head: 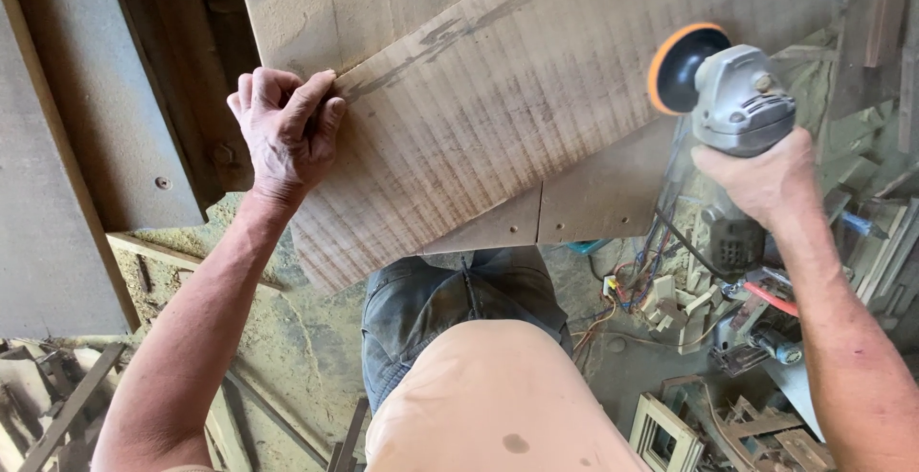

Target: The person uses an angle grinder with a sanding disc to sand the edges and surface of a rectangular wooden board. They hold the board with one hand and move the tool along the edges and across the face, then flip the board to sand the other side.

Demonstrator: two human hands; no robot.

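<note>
Board: wooden board (536,99), pale, with cross-grain ripple marks and a dark streak near its upper left edge; lies tilted across the upper middle of the view, over a flat work surface (593,209).
Left hand: left hand (284,127) curled shut on the board's left edge, thumb on the top face, fingers folded round the edge.
Right hand: right hand (756,177) closed round the body of a grey angle grinder (732,99).
Grinder: black disc with orange rim (678,68) faces the board, just off its right end; contact cannot be told.
Relation: board spans between the two hands, left hand touching it, right hand beside its right end.
Below: sawdust-covered floor (297,338), wood offcuts (728,424), coloured wires (622,290) at lower right.
</note>
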